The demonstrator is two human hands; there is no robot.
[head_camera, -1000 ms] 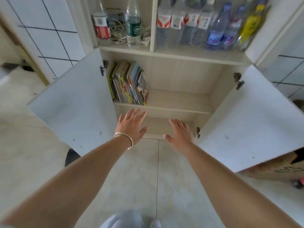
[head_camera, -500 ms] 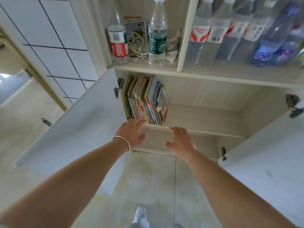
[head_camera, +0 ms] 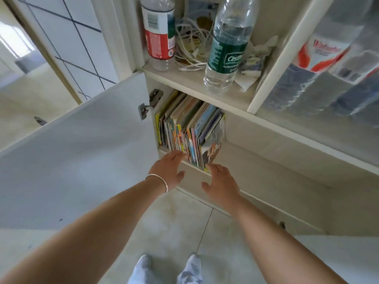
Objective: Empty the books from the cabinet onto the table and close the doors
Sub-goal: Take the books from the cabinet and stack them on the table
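My books (head_camera: 189,132) stand packed at the shelf's left end, leaning. Both hands, left hand (head_camera: 168,169) and right hand (head_camera: 222,182), reach with fingers spread, gripping nothing. Grabbing too few could let the thin rightmost ones topple out.

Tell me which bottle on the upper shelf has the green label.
The clear bottle standing to the right of the tangle of white cables. The bottle left of the cables has a red and white label instead.

Books (head_camera: 190,132) stand upright on the cabinet shelf (head_camera: 256,160).
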